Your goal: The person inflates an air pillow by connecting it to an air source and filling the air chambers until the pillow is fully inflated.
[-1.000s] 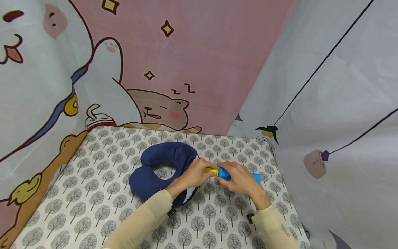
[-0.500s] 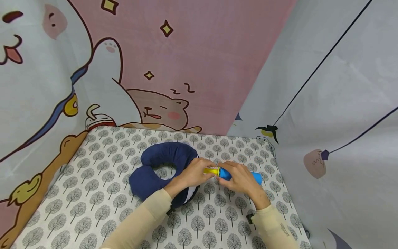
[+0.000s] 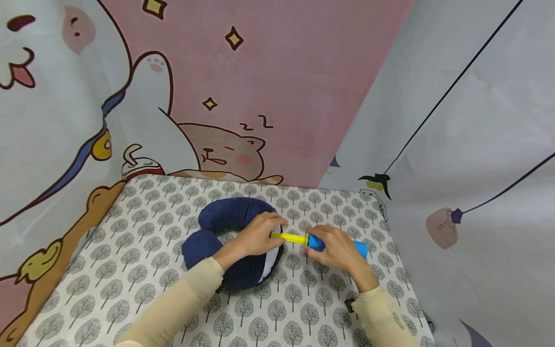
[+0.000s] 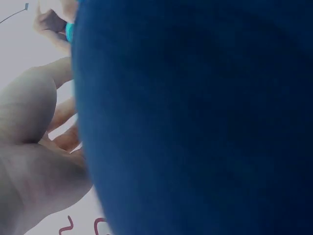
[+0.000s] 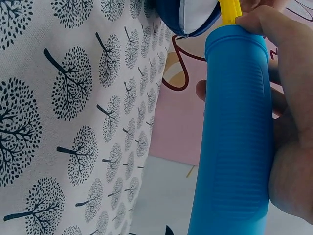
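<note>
A blue tube (image 3: 360,248) with a ribbed side lies across my right hand (image 3: 334,245), whose fingers and thumb curl round it near its collar. From the collar a thin yellow rod (image 3: 294,238) sticks out to the left. My left hand (image 3: 256,236) pinches the rod's far end, over the edge of a navy U-shaped neck pillow (image 3: 236,209). In the right wrist view the ribbed tube (image 5: 237,127) stands large, its rod (image 5: 230,11) at the top. The pillow (image 4: 195,117) fills most of the left wrist view and hides the left fingertips.
A tabletop cloth printed with trees (image 3: 143,231) lies under everything. Cartoon-printed fabric walls (image 3: 282,86) close off the back and left, and a pale one (image 3: 455,144) rises at the right.
My left hand has moved left with the rod's end, so more of the yellow rod shows outside the blue tube. My right hand and the tube have hardly moved.
</note>
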A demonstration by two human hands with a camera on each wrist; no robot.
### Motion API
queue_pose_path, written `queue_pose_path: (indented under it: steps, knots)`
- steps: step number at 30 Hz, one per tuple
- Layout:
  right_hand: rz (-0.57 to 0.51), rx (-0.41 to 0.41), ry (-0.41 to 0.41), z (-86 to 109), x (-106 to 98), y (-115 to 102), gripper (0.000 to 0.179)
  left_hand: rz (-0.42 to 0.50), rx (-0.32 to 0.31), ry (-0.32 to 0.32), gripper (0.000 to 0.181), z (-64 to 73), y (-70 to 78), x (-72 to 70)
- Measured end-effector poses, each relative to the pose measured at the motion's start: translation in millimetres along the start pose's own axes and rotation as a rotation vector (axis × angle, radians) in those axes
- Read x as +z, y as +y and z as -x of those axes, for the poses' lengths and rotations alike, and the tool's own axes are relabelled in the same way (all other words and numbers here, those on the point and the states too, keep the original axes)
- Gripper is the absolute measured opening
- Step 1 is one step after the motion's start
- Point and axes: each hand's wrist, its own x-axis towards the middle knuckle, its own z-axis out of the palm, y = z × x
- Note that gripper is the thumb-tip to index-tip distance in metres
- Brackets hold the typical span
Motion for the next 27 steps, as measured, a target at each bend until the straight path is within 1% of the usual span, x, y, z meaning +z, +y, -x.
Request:
queue_pose_path:
  steps: [2, 5, 9, 16, 18, 22, 27]
  knots:
    - [0.003, 0.003, 0.000, 0.1, 0, 0, 0.040, -0.014, 0.006, -0.007, 0.037, 2.7, -4.8, 0.5]
    - [0.006, 0.006, -0.002, 0.1, 0, 0, 0.042, -0.065, 0.009, -0.016, 0.034, 6.4, -11.4, 0.8]
    - [0.010, 0.007, -0.002, -0.2, 0, 1, 0.042, -0.105, 0.011, -0.025, 0.032, 9.6, -18.4, -2.3]
    - [0.007, 0.014, 0.002, -0.6, 2, 2, 0.041, -0.061, -0.019, -0.040, 0.038, 12.6, -24.1, -11.2]
    - [0.007, 0.014, 0.005, -0.6, 2, 1, 0.042, -0.054, -0.021, -0.038, 0.037, 12.6, -25.5, -12.2]
    - [0.006, 0.007, 0.012, -0.6, 2, 0, 0.042, -0.051, -0.009, -0.025, 0.025, 14.1, -27.9, -14.2]
    - [0.012, -0.008, 0.037, -1.0, 2, -1, 0.043, -0.049, 0.001, -0.032, 0.012, 16.6, -30.5, -17.0]
